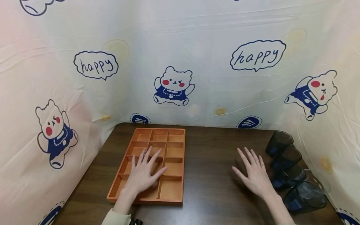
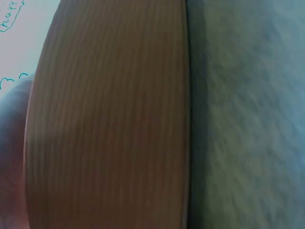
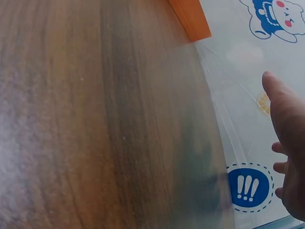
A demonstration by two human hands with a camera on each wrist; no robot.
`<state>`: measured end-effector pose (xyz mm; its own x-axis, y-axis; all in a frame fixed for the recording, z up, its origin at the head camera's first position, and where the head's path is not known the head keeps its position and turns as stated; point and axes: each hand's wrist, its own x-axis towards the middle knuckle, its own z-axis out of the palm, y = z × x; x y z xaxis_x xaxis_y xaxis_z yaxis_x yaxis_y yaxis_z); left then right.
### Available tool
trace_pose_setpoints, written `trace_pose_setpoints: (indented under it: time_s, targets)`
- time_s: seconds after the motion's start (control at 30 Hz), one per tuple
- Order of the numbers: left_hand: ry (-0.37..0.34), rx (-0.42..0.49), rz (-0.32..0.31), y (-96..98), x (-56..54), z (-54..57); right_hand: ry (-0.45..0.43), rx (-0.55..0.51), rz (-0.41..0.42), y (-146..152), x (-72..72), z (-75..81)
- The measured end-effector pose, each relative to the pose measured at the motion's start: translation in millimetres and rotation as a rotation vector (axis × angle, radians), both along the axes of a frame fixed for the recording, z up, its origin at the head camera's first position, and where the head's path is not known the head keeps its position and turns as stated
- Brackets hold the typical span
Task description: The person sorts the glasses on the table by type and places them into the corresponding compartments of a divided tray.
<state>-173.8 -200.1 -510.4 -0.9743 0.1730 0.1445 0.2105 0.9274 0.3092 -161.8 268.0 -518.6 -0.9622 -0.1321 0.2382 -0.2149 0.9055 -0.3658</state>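
In the head view my left hand [image 1: 142,175] is spread over the lower left part of an orange-brown wooden tray [image 1: 183,162] divided into several square compartments. Its fingers are apart and nothing is held. The tray's side wall [image 2: 109,114] fills much of the left wrist view, with a bit of the hand behind it. On the right, my right hand [image 1: 255,176] is spread over the dark wood table [image 1: 209,175], holding nothing, just left of a row of dark glass cups [image 1: 305,195]. The right wrist view shows its thumb [image 3: 288,112] extended and a corner of the tray.
The dark cups stand in a line along the table's right edge, one of them with a clear handle-like curve beside it. A pale curtain [image 1: 174,37] with printed bears and "happy" bubbles encloses the table at the back and both sides.
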Motion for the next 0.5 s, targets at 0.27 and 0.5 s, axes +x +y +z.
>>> trace_pose_setpoints:
  time_s: [0.27,0.5]
  targets:
    - [-0.007,0.010,0.003,-11.7,6.6,-6.6,-0.011,-0.010,0.012,-5,3.2,-3.0]
    - [0.003,0.014,0.003,-17.0,12.3,-12.0,-0.009,-0.018,0.021,-9,6.6,-3.0]
